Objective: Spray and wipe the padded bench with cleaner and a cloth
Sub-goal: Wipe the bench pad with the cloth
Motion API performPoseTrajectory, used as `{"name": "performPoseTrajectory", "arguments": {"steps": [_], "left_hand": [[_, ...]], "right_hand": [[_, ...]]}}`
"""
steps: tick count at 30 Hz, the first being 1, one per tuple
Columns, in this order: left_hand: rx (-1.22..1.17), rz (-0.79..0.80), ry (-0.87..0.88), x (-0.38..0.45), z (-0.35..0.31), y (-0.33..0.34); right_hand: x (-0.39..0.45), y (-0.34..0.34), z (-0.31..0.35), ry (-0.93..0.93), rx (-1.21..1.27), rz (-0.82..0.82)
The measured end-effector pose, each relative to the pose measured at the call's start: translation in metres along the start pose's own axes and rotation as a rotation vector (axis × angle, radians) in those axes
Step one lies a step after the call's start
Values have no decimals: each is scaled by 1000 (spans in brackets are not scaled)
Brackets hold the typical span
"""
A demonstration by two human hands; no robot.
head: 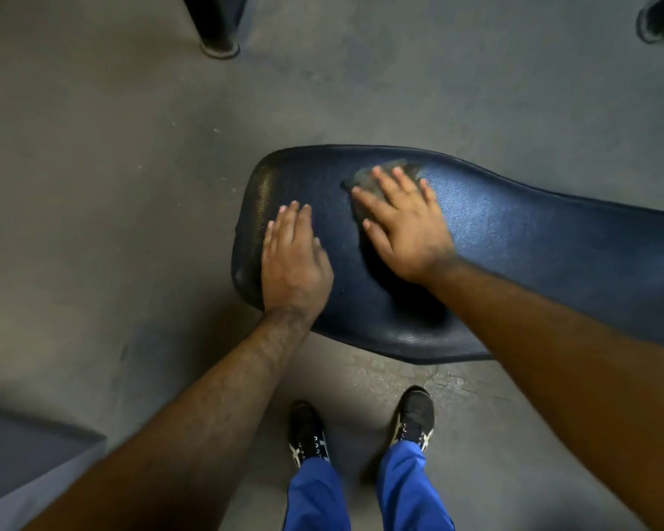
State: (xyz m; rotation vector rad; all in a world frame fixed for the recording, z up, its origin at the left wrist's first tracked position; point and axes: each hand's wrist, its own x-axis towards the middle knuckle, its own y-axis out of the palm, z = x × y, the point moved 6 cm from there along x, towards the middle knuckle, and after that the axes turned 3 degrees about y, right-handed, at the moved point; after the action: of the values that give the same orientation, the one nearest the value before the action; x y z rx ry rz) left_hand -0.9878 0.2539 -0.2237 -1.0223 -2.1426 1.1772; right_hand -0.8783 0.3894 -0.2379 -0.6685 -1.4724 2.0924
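1. Bench (514,239): dark blue padded top, its rounded end pointing away from the person's right, standing on the grey floor (112,185) just ahead of the person's shoes (307,431).
2. Cloth (384,174): grey, lying flat on the bench top near its far edge, mostly covered by the right hand.
3. Right hand (403,228): palm down, fingers spread, pressing the cloth; no closed grip, forearm stretched over the bench.
4. Left hand (292,262): flat, fingers together, palm resting on the bench's rounded end, holding nothing.
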Motion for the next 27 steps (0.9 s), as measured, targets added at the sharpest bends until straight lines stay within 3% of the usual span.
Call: {"name": "performPoseTrajectory", "arguments": {"steps": [2, 6, 9, 12, 14, 17, 20, 23, 27], "left_hand": [[29, 43, 21, -1, 11, -5], [-29, 87, 74, -1, 18, -9], [2, 117, 85, 0, 20, -9], [-3, 127, 50, 2, 15, -10], [-6, 96, 29, 4, 7, -13], [33, 68, 166, 5, -18, -11], [66, 86, 242, 11, -45, 6], [137, 130, 140, 27, -67, 33], [293, 148, 43, 30, -65, 53]], "right_hand": [[-2, 9, 21, 187, -12, -18], [-11, 12, 50, -107, 21, 101], [-11, 9, 42, -79, 36, 88], [-23, 4, 52, -22, 97, -38], [-29, -4, 36, 73, 208, -120], [-32, -9, -3, 207, 265, -165], [-31, -7, -25, 188, 182, -129], [-32, 1, -28, 155, 57, -91], [-34, 1, -32, 257, 18, -145]]}}
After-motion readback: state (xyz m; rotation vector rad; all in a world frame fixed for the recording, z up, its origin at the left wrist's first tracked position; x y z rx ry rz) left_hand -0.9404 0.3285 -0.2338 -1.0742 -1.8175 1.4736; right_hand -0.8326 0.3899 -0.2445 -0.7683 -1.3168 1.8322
